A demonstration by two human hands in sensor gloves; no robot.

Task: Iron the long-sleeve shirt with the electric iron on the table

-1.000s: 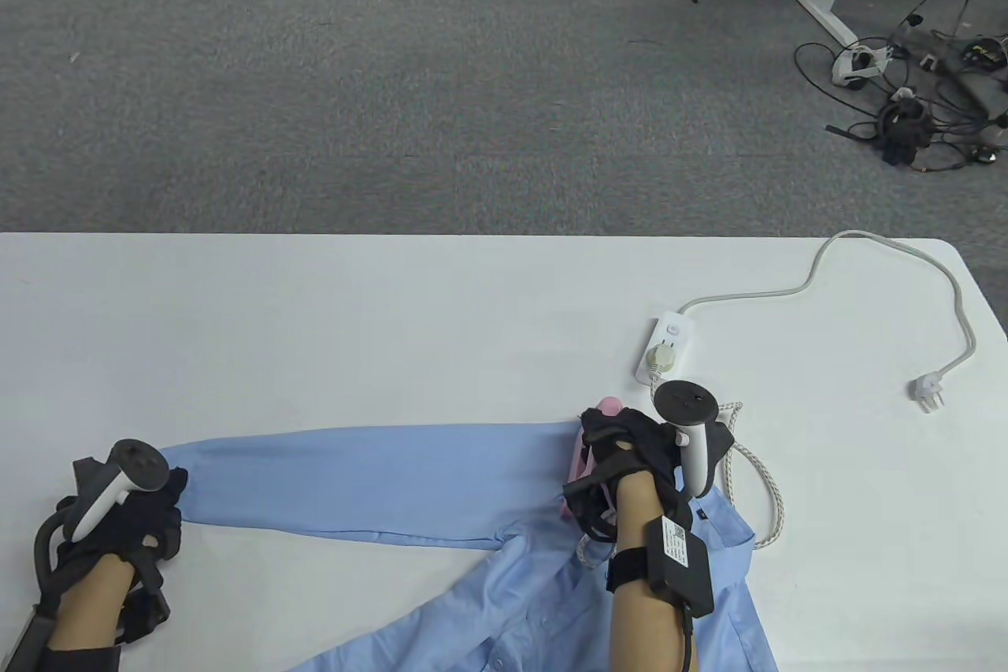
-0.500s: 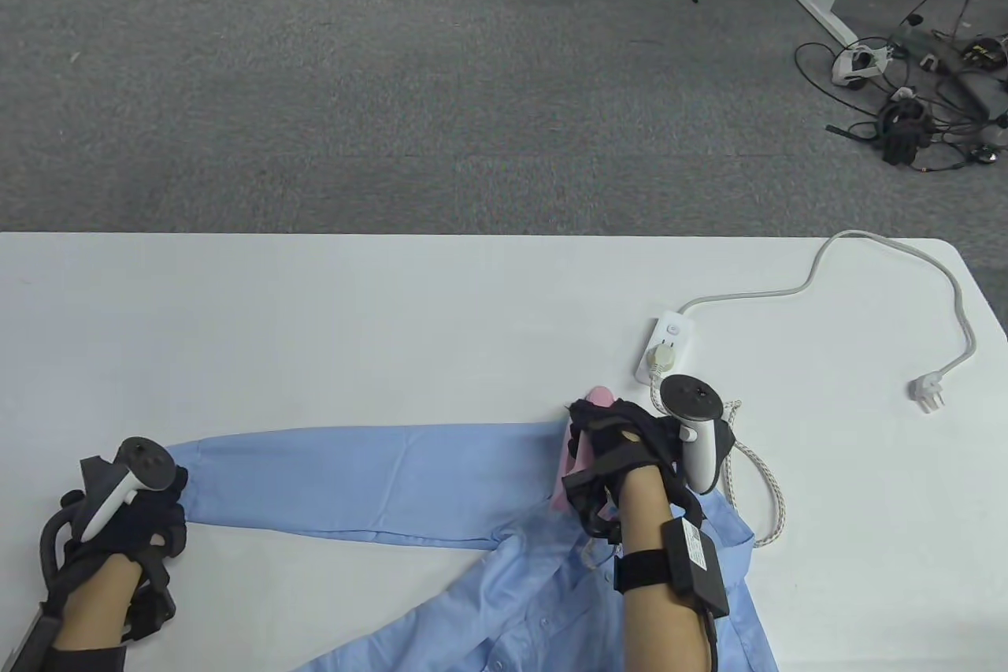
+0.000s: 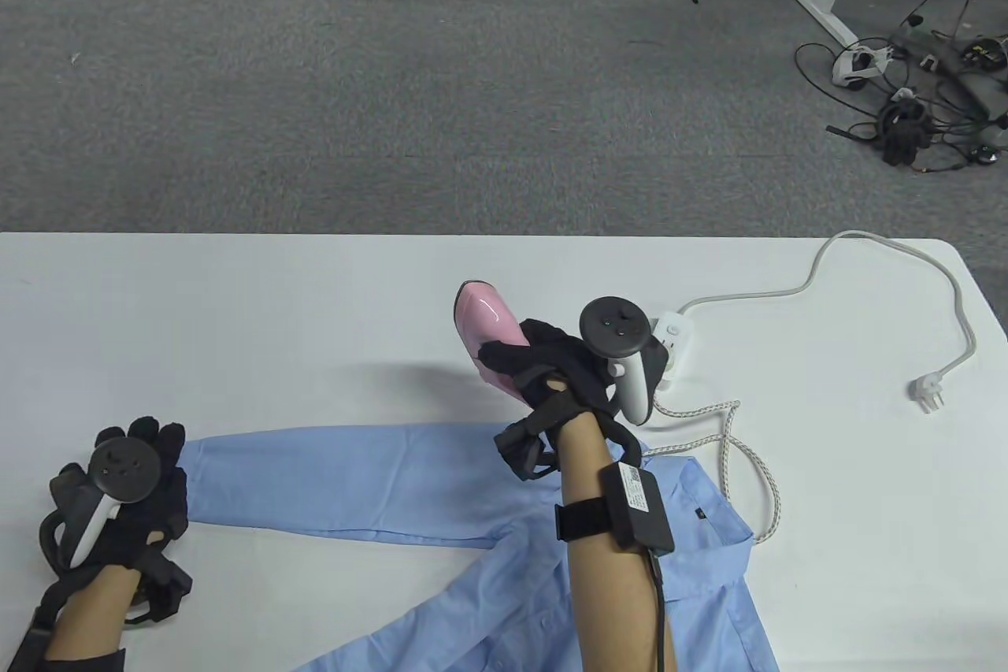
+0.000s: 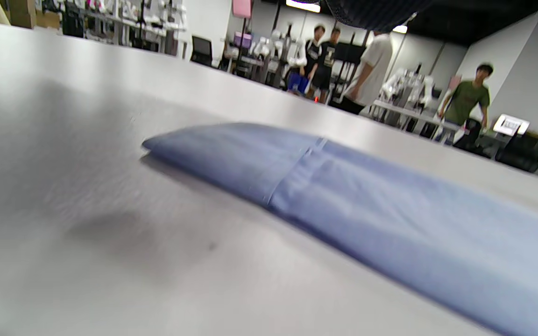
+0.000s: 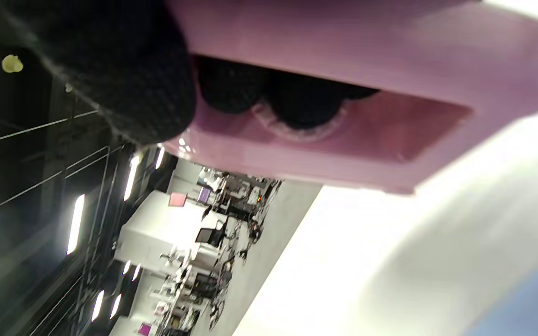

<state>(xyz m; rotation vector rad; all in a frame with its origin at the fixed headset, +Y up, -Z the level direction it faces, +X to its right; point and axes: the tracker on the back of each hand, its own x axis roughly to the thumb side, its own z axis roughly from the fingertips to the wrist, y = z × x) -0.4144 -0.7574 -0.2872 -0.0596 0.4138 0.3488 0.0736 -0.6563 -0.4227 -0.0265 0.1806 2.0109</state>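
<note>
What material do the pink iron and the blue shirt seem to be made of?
Iron: likely glossy hard plastic; its pink shell shows sharp light reflections. The right hand holds its handle. Shirt: thin woven fabric, probably cotton or a blend; matte, with soft creases and a stitched cuff seam.

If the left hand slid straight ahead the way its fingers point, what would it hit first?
Probably nothing: the left hand points up the bare table, with the shirt sleeve's cuff just beside its fingertips; it might graze that.
</note>
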